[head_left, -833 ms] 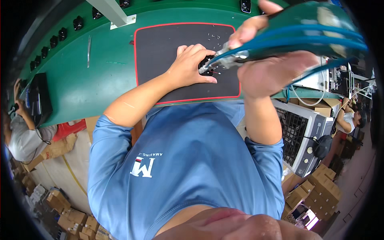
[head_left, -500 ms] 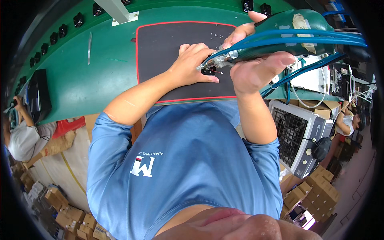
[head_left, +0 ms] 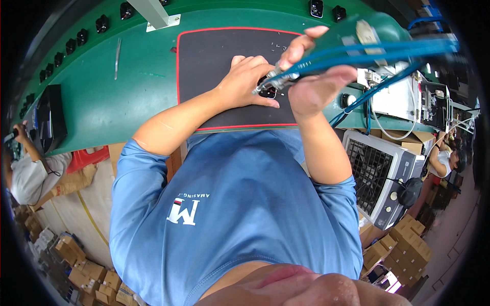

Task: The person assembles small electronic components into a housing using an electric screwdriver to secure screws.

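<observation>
My right hand (head_left: 312,93) grips a green power screwdriver (head_left: 332,42), its fingers and thumb wrapped round the body, which is smeared by motion. Blue hoses (head_left: 377,49) run along the tool, whose metal tip points down and left toward a small black part (head_left: 269,92). That part, with a short thin wire, lies on the black mat (head_left: 204,56) with a red edge. My left hand (head_left: 245,81) curls round it from the left, thumb on the near side. The tip and hand partly cover the part, and I cannot tell whether the tip touches it.
Several small black units (head_left: 102,23) line the table's far edge. A metal post (head_left: 153,13) stands beyond the mat, and a thin strip (head_left: 118,58) lies left of it. At right are white equipment (head_left: 398,99) and an air cooler (head_left: 377,173). People work at both sides.
My right hand and the screwdriver have shifted a little to the left, with the hoses swinging along. My left hand stays in place round the small black part.
</observation>
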Demonstrator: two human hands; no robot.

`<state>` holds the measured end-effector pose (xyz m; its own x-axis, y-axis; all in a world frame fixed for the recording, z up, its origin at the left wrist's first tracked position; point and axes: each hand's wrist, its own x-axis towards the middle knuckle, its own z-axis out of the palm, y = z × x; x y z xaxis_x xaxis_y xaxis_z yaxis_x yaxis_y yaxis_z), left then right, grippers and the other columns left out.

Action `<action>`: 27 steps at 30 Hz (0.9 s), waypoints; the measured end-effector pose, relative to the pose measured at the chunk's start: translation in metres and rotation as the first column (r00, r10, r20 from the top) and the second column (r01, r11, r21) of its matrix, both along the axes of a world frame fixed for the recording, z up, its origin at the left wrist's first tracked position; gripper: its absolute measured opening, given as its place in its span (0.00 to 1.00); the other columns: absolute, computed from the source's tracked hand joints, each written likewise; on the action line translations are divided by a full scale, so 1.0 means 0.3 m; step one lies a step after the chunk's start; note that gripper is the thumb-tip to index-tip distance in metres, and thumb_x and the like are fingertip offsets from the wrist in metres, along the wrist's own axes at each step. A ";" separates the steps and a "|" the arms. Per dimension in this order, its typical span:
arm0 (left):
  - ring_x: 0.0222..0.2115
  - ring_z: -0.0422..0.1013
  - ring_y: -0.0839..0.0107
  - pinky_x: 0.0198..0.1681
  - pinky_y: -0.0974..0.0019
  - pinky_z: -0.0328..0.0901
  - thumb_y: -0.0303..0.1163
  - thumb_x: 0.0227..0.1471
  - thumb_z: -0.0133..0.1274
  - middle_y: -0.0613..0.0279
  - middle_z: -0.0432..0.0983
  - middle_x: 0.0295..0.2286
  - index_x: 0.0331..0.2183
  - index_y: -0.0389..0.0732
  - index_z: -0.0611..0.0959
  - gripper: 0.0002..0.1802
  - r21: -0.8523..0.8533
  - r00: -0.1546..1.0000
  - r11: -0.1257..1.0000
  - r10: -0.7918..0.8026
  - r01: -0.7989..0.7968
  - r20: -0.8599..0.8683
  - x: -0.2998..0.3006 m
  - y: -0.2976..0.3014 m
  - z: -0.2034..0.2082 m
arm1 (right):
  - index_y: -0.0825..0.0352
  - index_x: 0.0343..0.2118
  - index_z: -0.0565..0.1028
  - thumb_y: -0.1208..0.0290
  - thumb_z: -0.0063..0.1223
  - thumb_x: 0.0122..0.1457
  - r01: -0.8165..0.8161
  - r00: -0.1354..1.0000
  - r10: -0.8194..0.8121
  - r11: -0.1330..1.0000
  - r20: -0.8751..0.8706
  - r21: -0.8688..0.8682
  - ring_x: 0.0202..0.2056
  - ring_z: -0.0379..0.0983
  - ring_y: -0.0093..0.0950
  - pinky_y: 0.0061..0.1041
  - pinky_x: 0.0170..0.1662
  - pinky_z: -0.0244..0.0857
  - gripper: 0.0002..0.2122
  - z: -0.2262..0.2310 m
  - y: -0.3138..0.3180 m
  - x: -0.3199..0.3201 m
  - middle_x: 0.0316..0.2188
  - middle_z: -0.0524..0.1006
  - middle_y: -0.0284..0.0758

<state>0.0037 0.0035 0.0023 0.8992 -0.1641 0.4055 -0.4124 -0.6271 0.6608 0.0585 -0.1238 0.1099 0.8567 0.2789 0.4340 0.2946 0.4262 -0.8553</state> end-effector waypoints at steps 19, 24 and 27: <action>0.25 0.69 0.70 0.32 0.69 0.67 0.70 0.60 0.34 0.60 0.75 0.27 0.39 0.34 0.81 0.44 -0.872 0.625 0.104 -0.657 -0.479 -0.422 0.089 0.130 0.142 | 0.77 0.59 0.62 0.24 0.34 0.55 0.087 0.994 -0.077 0.985 0.073 -0.146 0.24 0.73 0.26 0.22 0.28 0.70 0.51 0.272 -0.256 0.030 0.23 0.73 0.37; 0.35 0.70 0.75 0.39 0.70 0.66 0.60 0.62 0.46 0.60 0.75 0.36 0.44 0.37 0.79 0.32 -0.654 0.785 0.722 -0.262 -0.227 -0.561 0.224 0.135 0.145 | 0.77 0.56 0.65 0.24 0.37 0.53 0.098 0.980 -0.076 0.989 0.182 -0.113 0.27 0.76 0.29 0.26 0.31 0.74 0.50 0.335 -0.292 0.105 0.26 0.74 0.39; 0.52 0.66 0.61 0.57 0.56 0.59 0.52 0.51 0.62 0.54 0.71 0.50 0.53 0.38 0.73 0.36 -0.016 0.934 0.976 0.204 -0.218 -0.293 0.361 0.132 0.188 | 0.75 0.52 0.67 0.27 0.41 0.55 -0.100 0.989 0.090 0.992 0.115 0.083 0.28 0.76 0.30 0.29 0.29 0.75 0.45 0.393 -0.292 0.132 0.35 0.77 0.43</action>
